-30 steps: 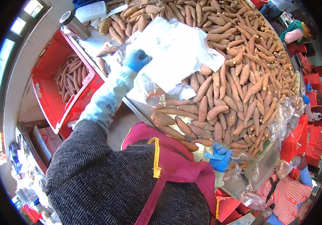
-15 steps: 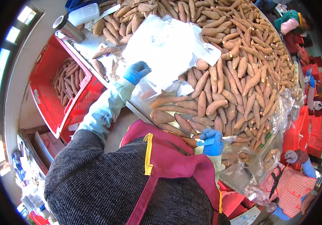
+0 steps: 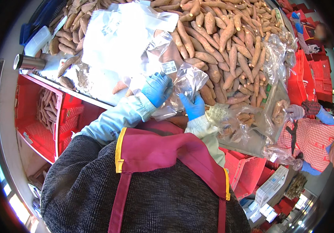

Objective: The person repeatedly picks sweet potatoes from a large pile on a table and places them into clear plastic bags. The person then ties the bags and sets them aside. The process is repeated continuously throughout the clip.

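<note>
A crumpled clear bag (image 3: 191,79) with a small white label (image 3: 169,67) bunches up at the near side of the counter (image 3: 248,144), between the person's two gloved hands. The left grip (image 3: 157,90) is curled closed on its left side, just below the label; the right grip (image 3: 193,106) sits right under the bag's lower end, thumb and fingers apart, and I can't tell whether film is pinched there. The left forearm slants in from the lower left, the right one rises closer to the body. Beyond the bag spreads a great heap of brown tubers (image 3: 221,42), with a pile of white plastic sheets (image 3: 114,39) lying to the left. Farther left stand a steel flask (image 3: 31,62) and, below the counter's edge, a red crate (image 3: 38,130) partly filled with tubers. Across to the right, a co-worker in red checks (image 3: 308,139) stands near more red crates (image 3: 302,79).
</note>
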The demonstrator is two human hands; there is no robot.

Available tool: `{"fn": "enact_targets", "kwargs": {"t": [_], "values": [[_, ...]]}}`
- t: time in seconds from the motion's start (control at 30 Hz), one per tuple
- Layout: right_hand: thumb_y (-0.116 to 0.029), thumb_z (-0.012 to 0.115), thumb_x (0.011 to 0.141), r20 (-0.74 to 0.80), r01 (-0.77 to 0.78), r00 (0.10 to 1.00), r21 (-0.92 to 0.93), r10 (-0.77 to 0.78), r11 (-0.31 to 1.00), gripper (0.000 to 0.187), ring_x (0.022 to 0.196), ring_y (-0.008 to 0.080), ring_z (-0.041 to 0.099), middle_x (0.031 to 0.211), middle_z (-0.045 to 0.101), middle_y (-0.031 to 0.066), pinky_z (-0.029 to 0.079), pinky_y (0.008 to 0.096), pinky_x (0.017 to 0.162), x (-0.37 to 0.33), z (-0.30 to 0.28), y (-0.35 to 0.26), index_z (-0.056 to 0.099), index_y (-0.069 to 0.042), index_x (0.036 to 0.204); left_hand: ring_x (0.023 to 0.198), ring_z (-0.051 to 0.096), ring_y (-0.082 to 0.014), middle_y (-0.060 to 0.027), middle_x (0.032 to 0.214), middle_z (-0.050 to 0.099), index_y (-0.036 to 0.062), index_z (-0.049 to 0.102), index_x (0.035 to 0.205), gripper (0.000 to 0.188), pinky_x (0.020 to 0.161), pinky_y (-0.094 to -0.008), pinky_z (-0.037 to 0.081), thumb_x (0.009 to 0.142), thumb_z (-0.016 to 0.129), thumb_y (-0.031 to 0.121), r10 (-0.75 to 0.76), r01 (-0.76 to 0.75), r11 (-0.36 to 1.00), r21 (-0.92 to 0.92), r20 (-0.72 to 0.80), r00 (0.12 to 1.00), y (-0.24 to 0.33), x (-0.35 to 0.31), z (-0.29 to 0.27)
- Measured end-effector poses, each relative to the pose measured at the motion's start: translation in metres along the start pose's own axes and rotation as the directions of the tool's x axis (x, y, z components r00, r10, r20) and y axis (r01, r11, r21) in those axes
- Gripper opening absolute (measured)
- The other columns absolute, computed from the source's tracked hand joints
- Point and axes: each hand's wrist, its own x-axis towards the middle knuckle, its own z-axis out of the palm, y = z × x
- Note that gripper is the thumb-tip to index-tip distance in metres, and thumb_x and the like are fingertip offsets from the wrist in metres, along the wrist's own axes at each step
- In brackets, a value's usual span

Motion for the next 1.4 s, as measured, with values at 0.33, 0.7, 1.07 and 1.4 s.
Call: {"fn": "enact_targets", "kwargs": {"t": [0.33, 0.7, 1.07, 1.4], "values": [[-0.009, 0.062, 0.075, -0.103, -0.083, 0.981, 0.534, 0.163, 0.841, 0.007, 0.060, 0.0084, 0.053, 0.073, 0.057, -0.0001, 0.044, 0.0213, 0.052, -0.009, -0.003, -0.011, 0.058, -0.006, 0.080, 0.065, 0.050, -0.0089, -0.0025, 0.074, 0.056, 0.0024, 0.057, 0.090, 0.016, 0.061, -0.0227, 0.041, 0.078, 0.059, 0.014, -0.101, 0.311, 0.579, -0.754, 0.312, 0.945, 0.012, 0.004, -0.038], [-0.017, 0.066, 0.073, -0.293, -0.184, 0.913, 0.320, 0.282, 0.929, 0.024, 0.048, 0.0083, 0.045, 0.067, 0.056, 0.0015, 0.041, 0.0214, 0.044, -0.014, -0.012, -0.024, 0.054, -0.005, 0.090, 0.066, 0.048, -0.0095, -0.0021, 0.068, 0.051, 0.0022, 0.053, 0.068, 0.005, 0.064, -0.0237, 0.040, 0.070, 0.057, 0.002, -0.082, 0.269, 0.684, -0.678, 0.295, 0.952, 0.028, 0.008, -0.036], [-0.002, 0.062, 0.073, -0.027, -0.013, 0.999, 0.543, 0.033, 0.839, 0.012, 0.060, 0.0103, 0.054, 0.076, 0.058, 0.0038, 0.044, 0.0203, 0.053, -0.027, 0.018, -0.038, 0.056, -0.002, 0.084, 0.067, 0.047, -0.0102, -0.0010, 0.073, 0.050, 0.0038, 0.055, 0.079, 0.011, 0.064, -0.0243, 0.040, 0.070, 0.062, 0.006, 0.051, 0.211, 0.714, -0.667, 0.350, 0.935, 0.050, 0.001, -0.015], [-0.013, 0.054, 0.078, -0.414, 0.079, 0.896, 0.504, 0.161, 0.860, 0.005, 0.042, 0.0061, 0.040, 0.053, 0.042, -0.0038, 0.036, 0.0217, 0.037, -0.020, -0.062, -0.033, 0.052, -0.010, 0.074, 0.067, 0.047, -0.0079, 0.0012, 0.069, 0.050, 0.0025, 0.052, 0.074, 0.008, 0.062, -0.0216, 0.040, 0.072, 0.057, -0.002, -0.266, 0.149, 0.693, -0.706, -0.058, 0.962, -0.026, 0.001, -0.035]]}}
